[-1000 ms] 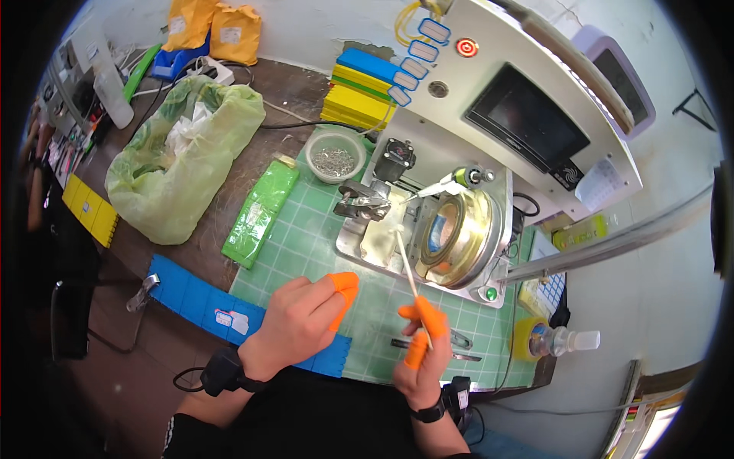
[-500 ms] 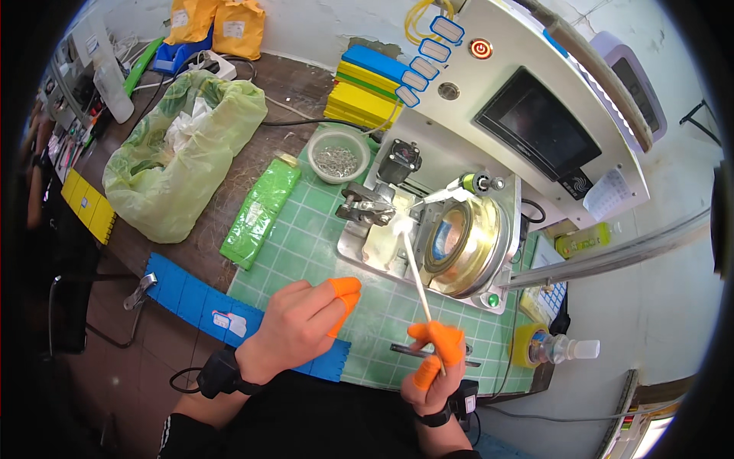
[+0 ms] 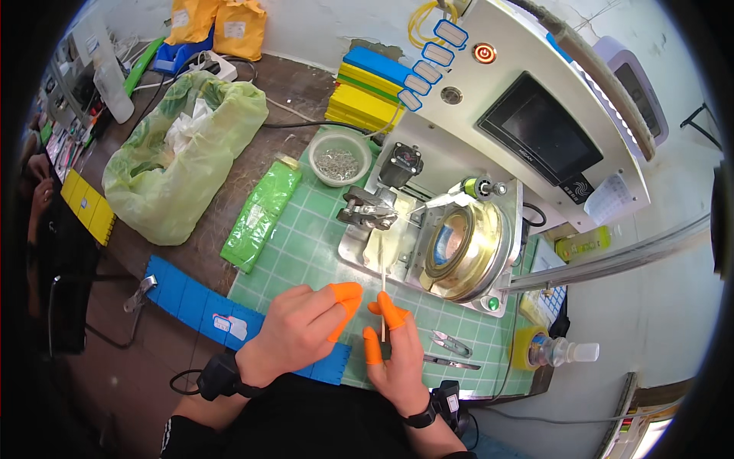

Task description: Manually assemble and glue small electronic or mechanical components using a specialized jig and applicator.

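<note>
My left hand [image 3: 294, 329] is closed above the mat's front edge. Orange finger cots cover its pinched fingertips and hide whatever is between them. Close on its right, my right hand [image 3: 396, 359], also in orange cots, holds a slender pale stick [image 3: 383, 279] like a swab. The stick points away from me, its far end over a pale yellowish pad [image 3: 376, 249] on the benchtop machine's base. Beside the pad stands a metal clamp-like holder [image 3: 367, 209]. To its right sits a shiny brass-coloured round drum [image 3: 462, 252], with a pen-shaped tool [image 3: 451, 197] above.
Thread snips [image 3: 453, 343] and tweezers [image 3: 453, 362] lie right of my right hand on the green mat [image 3: 294, 252]. A tub of small metal pieces [image 3: 336, 162], a green packet [image 3: 261, 218] and a bag-lined bin [image 3: 180, 199] stand left. A plastic bottle [image 3: 554, 349] is far right.
My right hand has moved left and the stick swung more upright, its far end drawn back from the holder. The snips have come into sight. My left hand has stayed nearly still.
</note>
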Tool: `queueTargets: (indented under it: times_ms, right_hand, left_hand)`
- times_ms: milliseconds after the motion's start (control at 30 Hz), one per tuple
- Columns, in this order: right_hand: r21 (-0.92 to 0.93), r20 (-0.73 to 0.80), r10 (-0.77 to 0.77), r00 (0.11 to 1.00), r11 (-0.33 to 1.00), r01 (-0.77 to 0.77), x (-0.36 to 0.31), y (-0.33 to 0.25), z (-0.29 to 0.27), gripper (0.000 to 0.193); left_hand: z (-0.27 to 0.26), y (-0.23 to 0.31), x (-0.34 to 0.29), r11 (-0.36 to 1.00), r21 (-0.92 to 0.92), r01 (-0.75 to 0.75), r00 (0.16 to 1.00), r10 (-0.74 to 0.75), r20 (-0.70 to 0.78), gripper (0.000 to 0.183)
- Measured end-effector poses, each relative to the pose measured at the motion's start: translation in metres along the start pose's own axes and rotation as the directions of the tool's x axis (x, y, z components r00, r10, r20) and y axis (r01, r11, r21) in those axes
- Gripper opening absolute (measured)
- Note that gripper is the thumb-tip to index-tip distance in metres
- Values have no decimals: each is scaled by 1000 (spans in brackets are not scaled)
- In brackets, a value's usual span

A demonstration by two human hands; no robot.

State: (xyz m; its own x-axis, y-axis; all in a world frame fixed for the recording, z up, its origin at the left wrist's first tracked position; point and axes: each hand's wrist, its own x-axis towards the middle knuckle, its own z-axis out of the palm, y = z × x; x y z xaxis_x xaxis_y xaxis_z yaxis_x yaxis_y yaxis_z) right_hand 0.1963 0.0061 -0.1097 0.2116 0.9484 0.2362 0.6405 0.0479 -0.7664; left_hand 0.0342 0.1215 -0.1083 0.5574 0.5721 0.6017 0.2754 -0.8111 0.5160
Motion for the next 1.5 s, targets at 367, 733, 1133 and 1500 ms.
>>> queueTargets:
  times_ms: [367, 733, 1133, 1500]
  right_hand:
    - [37, -38, -71, 997, 997, 72, 16, -1, 6, 67]
    - [53, 206, 288, 935, 951, -304, 2, -4, -13, 77]
    - [-466, -340, -53, 939, 876, -120, -29, 32, -106, 56]
    - [-302, -408, -1, 913, 944, -134, -47, 73, -143, 47]
  left_hand:
    - [-1, -4, -4, 1000, -3, -30, 999, 30, 42, 25]
    - [-3, -4, -3, 1000, -6, -4, 998, 5, 70, 18]
    - [1, 3, -6, 1000, -13, -6, 998, 7, 62, 22]
    - [-63, 7, 39, 947, -313, -73, 996, 84, 21, 11]
